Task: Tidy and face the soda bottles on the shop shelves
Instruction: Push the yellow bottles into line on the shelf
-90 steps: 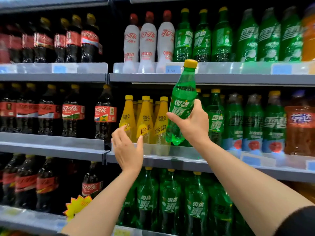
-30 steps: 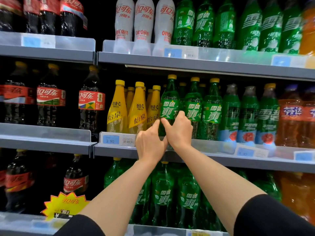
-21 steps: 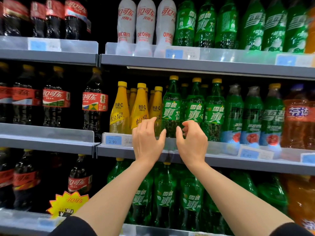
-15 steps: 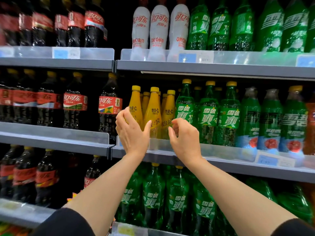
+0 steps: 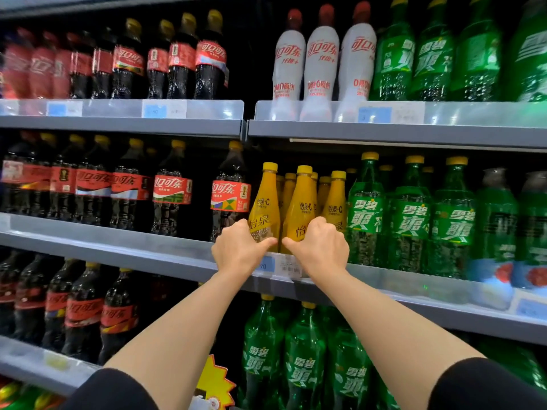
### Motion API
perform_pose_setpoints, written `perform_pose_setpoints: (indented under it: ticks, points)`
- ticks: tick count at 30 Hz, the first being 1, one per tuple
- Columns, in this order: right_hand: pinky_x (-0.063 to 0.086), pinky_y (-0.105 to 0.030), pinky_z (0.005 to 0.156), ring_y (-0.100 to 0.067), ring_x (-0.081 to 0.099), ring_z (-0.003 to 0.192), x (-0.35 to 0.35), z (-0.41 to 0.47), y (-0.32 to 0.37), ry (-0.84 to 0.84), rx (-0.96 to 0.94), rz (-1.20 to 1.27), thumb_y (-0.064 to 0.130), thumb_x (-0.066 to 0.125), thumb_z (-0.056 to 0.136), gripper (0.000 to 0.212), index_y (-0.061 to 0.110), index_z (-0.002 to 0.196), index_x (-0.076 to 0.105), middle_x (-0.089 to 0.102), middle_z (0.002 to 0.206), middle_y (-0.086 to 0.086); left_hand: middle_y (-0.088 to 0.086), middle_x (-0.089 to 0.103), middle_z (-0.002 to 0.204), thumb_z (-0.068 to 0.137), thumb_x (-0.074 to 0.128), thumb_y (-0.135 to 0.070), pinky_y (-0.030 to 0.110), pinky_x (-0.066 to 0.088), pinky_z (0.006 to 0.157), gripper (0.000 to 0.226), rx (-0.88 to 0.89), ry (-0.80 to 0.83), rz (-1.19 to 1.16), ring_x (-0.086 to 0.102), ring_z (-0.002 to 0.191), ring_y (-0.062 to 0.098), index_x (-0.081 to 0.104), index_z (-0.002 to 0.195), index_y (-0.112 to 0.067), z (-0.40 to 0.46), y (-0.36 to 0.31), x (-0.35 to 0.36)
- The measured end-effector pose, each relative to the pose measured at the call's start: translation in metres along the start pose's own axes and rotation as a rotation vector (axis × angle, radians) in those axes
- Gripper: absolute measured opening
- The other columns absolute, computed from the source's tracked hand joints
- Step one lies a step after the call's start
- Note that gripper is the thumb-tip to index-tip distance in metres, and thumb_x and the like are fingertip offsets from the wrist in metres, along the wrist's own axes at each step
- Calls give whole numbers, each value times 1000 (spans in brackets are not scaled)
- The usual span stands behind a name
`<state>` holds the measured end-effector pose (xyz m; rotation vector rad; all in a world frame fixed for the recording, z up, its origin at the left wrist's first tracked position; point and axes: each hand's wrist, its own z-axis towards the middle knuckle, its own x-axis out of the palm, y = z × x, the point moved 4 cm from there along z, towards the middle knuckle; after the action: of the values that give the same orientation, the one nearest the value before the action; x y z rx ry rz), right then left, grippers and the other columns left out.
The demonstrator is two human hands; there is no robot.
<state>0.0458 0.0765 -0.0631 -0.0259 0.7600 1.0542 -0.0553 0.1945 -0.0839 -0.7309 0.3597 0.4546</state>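
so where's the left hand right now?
Head view, centre: the left hand is on the middle shelf, gripping the leftmost front yellow bottle. The right hand is beside it on the next yellow bottle.

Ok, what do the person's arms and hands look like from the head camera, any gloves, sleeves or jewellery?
Both hands are bare: no gloves on the left hand or the right hand, and no rings, watch or bands show. The forearms are uncovered. A black sleeve ends near each elbow, the left sleeve and the right sleeve, plain with no visible markings.
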Motion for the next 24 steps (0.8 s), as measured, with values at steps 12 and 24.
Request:
perform_pose_setpoints:
  ticks: [12,24]
  points:
    - [50,-34,67,-30,66,95,4,-4,4,-64,-5,3,58,67,80,55,9,99,49,67,99,-9,1,66,91,76,71,-58,29,47,65,48,15,-15,-79,62,84,18,62,96,-15,-1,5,10]
    - [42,-29,52,-26,57,73,-30,-30,-72,-560,-191,130,24,74,79,26,7,89,58,58,79,-7,6,62,109,88,69,-24,32,55,78,35,432,-156,-365,61,88,14,60,119,-11,-44,-67,14]
